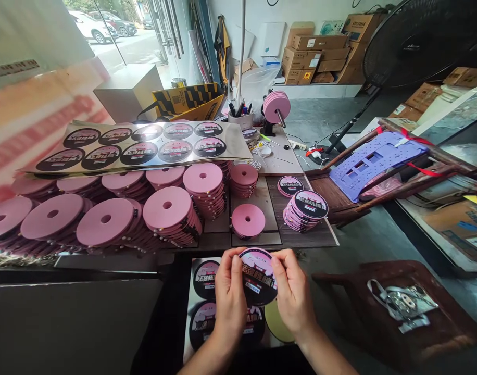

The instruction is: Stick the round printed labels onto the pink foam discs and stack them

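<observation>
Between my left hand [231, 294] and my right hand [293, 294] is a round printed label [258, 276], pink above and black below with large characters. Each hand pinches one side of its edge, thumb on top. Whether a foam disc lies under it, I cannot tell. Beneath my hands lies a label sheet [204, 278] with matching round labels; a bare yellow-green circle [279, 323] shows on it near my right wrist. Just beyond my hands, a pink foam disc [248, 221] with a centre hole rests on the table. Labelled discs [305, 212] are stacked to its right.
Several stacks of pink discs [105, 221] fill the table's left side, and a larger label sheet [156, 148] lies over the back ones. A spool holder [276, 107] carries pink discs. A wooden chair [379, 161], a stool [429, 323] and a fan [414, 47] are right.
</observation>
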`<action>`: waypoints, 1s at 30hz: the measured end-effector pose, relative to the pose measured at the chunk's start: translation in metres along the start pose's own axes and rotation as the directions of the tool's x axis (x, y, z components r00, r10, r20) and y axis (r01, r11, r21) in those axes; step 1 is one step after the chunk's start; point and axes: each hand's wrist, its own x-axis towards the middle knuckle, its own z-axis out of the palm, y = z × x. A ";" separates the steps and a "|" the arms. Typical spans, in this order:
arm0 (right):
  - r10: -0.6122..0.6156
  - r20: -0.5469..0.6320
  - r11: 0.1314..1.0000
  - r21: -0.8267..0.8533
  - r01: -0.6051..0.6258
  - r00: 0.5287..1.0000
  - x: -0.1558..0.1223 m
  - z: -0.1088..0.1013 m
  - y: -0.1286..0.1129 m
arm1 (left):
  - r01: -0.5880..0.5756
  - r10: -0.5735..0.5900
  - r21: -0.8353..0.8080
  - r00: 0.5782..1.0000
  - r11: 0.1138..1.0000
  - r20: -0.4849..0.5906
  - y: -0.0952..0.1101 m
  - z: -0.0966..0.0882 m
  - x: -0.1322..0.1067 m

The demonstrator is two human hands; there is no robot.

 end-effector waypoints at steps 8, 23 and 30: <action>0.053 0.016 0.989 -0.140 -0.050 0.998 0.009 -0.004 -0.005 | -0.167 0.157 0.056 0.976 0.984 0.153 -0.002 -0.008 -0.007; 0.106 -0.164 0.952 0.301 -0.052 0.981 0.056 -0.061 0.011 | 0.067 -0.056 -0.099 0.992 0.993 0.114 -0.002 -0.006 0.006; 0.118 -0.257 0.966 0.255 -0.051 0.959 0.160 -0.111 0.055 | -0.259 0.041 0.545 0.924 0.797 0.379 -0.031 -0.042 0.027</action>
